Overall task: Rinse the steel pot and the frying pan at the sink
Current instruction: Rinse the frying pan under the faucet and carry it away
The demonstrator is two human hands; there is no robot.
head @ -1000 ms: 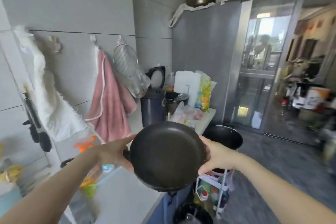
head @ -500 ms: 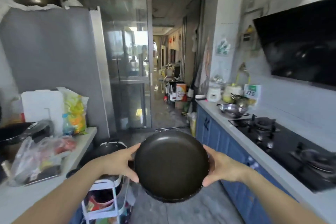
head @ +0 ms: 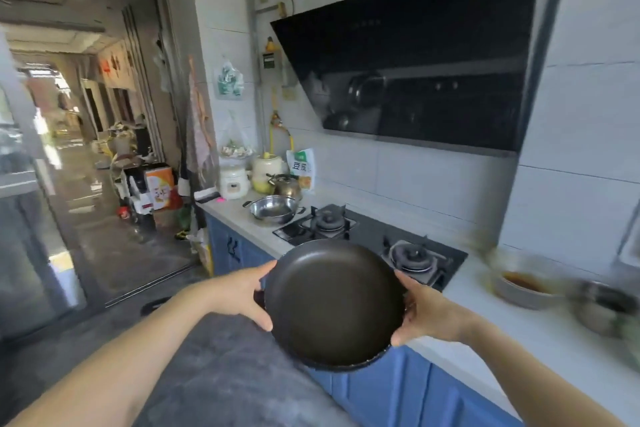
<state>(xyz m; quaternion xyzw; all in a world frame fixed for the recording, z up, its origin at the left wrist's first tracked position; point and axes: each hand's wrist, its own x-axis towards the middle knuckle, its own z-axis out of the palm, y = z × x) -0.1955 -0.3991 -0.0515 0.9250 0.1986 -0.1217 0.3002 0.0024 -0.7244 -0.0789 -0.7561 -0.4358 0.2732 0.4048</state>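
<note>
Two hands, left hand point(head: 239, 295) and right hand point(head: 427, 312), grip one frying pan point(head: 334, 303); one steel pot point(head: 273, 209) sits on the counter point(head: 239, 218).

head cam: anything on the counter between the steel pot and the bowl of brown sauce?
Yes. In the head view the black gas hob fills that stretch between the steel pot and the bowl, with two burners, both bare.

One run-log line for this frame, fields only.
carrying | frying pan held by rim in left hand and right hand | over counter edge by hob | sink not visible
</note>
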